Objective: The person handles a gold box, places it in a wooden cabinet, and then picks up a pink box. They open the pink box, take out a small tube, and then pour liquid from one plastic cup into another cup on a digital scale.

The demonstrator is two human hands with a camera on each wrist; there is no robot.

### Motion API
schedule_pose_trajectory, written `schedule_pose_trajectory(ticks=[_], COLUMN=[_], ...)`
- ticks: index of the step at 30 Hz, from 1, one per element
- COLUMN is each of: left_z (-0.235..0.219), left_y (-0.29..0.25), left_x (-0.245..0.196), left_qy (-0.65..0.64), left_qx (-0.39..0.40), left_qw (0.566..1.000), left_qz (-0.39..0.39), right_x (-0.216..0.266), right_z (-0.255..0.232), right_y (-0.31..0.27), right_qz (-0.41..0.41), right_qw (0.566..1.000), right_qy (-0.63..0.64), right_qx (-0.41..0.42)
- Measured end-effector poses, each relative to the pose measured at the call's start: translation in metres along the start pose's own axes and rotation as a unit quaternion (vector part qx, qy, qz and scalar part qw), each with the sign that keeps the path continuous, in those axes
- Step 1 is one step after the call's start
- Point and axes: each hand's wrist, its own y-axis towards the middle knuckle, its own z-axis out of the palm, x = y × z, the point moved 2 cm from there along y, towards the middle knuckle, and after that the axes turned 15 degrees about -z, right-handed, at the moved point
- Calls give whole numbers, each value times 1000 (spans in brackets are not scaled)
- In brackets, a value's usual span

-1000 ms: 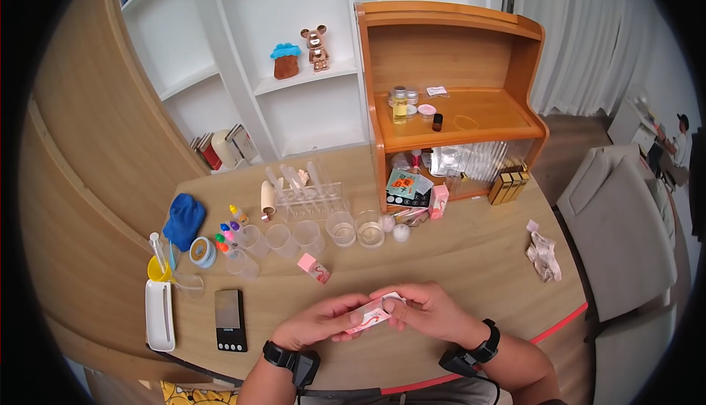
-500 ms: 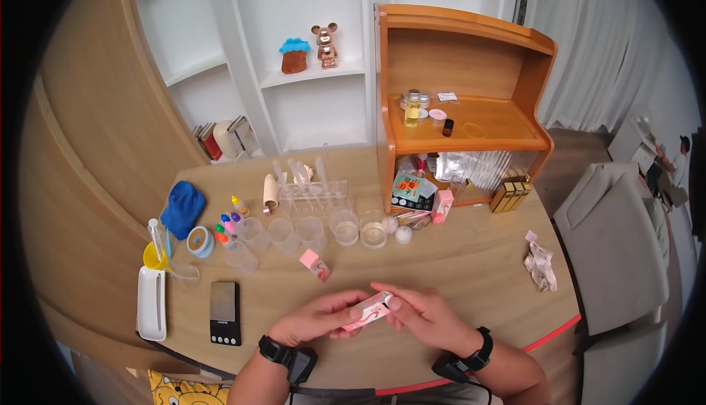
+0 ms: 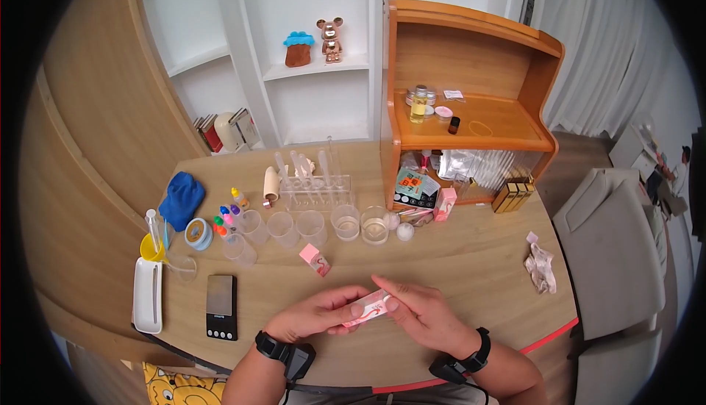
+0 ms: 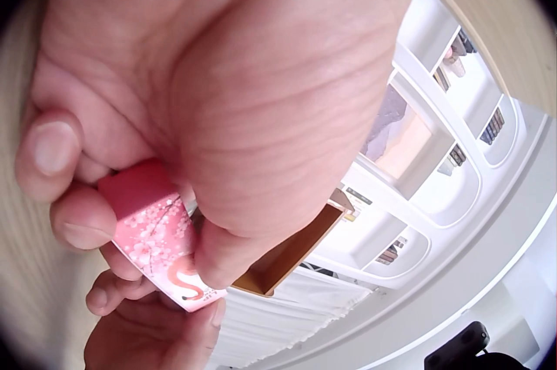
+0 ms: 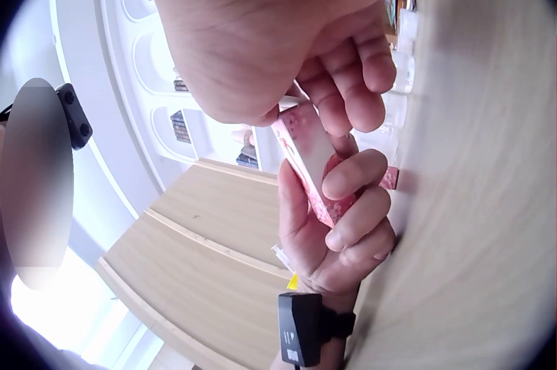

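A small pink-and-white carton (image 3: 369, 309) with a blossom print and a red S-shaped figure is held over the table's front. My left hand (image 3: 318, 312) grips it along its length, thumb on one side and curled fingers on the other, as the right wrist view shows. At the carton's far end, my right hand (image 3: 426, 318) pinches with thumb and fingers, covering that end in the head view. In the left wrist view, the right thumb lies along the carton's edge (image 4: 165, 240). A similar pink carton (image 3: 315, 260) lies just beyond the hands.
Plastic cups (image 3: 282, 228) and glass beakers (image 3: 375, 226) stand in a row, with a test tube rack (image 3: 318, 190) behind. At left are a black scale (image 3: 221, 306) and white tray (image 3: 148, 296). A wooden shelf (image 3: 471, 140) stands at the back, crumpled cloth (image 3: 541, 267) at right.
The white flap seen at the carton's right end is now out of sight, with the right thumb over that end. The left hand keeps its grip; the view has shifted slightly.
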Motion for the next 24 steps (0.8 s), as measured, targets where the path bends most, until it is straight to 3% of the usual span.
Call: schedule_pose_trajectory(ticks=[4,11,13,17,19,20,24], left_z=[-1,-2,-2,1,6,9,14], left_y=[1,3,4,9,11,10,5], left_x=[1,2,2,6,6,6,-4], left_qy=[4,-7,-4,21,55,29,-1], left_qx=[7,10,8,-6,2,-7,-18], left_qw=[1000,1000,1000,1000,998,999,1000], left_qz=[8,16,19,-16,-23,-17,-10], right_x=[-4,0,-1,-1,-12,-17,-10], right_z=[3,4,7,12,21,23,17], right_y=[-1,1,1,-2,-8,-11,-9], right_qz=[-57,-22,-75,-47,-78,-29,-9], right_qw=[998,997,984,952,962,978,992], right_qy=[-39,-73,-158,-289,-251,-185,-114], right_qx=[-8,25,26,84,72,89,57])
